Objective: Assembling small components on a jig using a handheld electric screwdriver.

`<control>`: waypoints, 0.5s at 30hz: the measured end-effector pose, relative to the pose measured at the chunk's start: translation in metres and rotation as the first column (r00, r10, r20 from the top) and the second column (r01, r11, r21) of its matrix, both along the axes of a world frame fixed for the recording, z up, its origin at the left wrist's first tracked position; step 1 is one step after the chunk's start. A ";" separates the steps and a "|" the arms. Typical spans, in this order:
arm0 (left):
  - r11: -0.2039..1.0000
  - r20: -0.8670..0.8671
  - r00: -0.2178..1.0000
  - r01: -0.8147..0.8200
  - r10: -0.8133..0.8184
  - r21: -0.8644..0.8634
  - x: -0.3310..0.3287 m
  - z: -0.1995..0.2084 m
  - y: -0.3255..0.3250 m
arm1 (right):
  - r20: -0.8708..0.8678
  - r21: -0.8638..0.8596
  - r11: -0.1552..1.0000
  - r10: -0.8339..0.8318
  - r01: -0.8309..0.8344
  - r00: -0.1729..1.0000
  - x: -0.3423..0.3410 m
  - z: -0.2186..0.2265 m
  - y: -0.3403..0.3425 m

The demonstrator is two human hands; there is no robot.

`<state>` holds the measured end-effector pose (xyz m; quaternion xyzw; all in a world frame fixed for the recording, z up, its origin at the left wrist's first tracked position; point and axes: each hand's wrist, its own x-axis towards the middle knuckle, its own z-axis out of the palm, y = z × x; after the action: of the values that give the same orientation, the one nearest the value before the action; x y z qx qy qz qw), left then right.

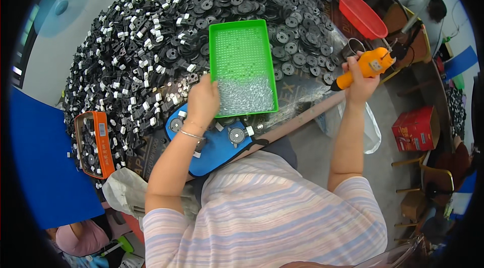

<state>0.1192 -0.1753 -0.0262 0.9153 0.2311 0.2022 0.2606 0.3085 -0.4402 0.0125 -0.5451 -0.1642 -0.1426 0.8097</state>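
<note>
My right hand (362,82) is wrapped round an orange electric screwdriver (374,64), its dark tip pointing left over the table's front edge. At the left edge of a green perforated tray (239,51), my left hand (203,99) is closed on the rim, thumb side against the tray; some of its fingers are hidden. Small silvery screws (244,95) cover the tray's near part. Just in front lies a blue mat (214,154) carrying a black disc part with a white tab (237,136) and a similar disc part (176,125), partly beside my forearm.
Black pieces with white tabs (126,56) are heaped at left, black discs (297,21) at the back. An orange-rimmed box (104,149) stands at left, a red basket (362,15) at back right. A red carton (417,128) sits on the floor; other people are nearby.
</note>
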 end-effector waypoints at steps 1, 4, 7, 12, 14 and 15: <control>1.000 -0.005 1.000 0.014 -0.014 0.005 0.003 -0.003 -0.008 | 0.010 -0.043 0.999 0.028 -0.028 1.000 -0.003 -0.002 0.004; 0.998 -0.033 0.997 0.064 -0.065 -0.026 0.004 -0.007 -0.020 | 0.048 -0.129 0.990 0.066 -0.060 0.997 -0.012 0.001 0.012; 0.999 -0.066 0.997 0.039 -0.041 -0.033 -0.005 -0.008 -0.001 | 0.037 -0.077 0.997 0.017 -0.014 0.999 0.000 -0.003 -0.006; 0.988 -0.069 0.994 0.080 -0.090 -0.129 0.004 -0.007 -0.022 | -0.003 -0.049 0.999 0.020 -0.020 1.000 -0.007 -0.007 0.009; 0.982 -0.054 0.985 0.159 -0.165 -0.101 0.003 -0.005 -0.026 | 0.048 -0.162 0.981 0.115 -0.106 0.992 -0.009 -0.006 0.012; 0.975 -0.132 0.974 0.166 -0.186 -0.151 0.000 0.004 -0.026 | 0.073 -0.137 0.989 0.072 -0.062 0.995 -0.005 -0.009 0.009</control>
<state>0.1190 -0.2016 -0.0223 0.9242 0.1807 0.0944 0.3229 0.3033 -0.4316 0.0033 -0.5868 -0.2230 -0.1250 0.7683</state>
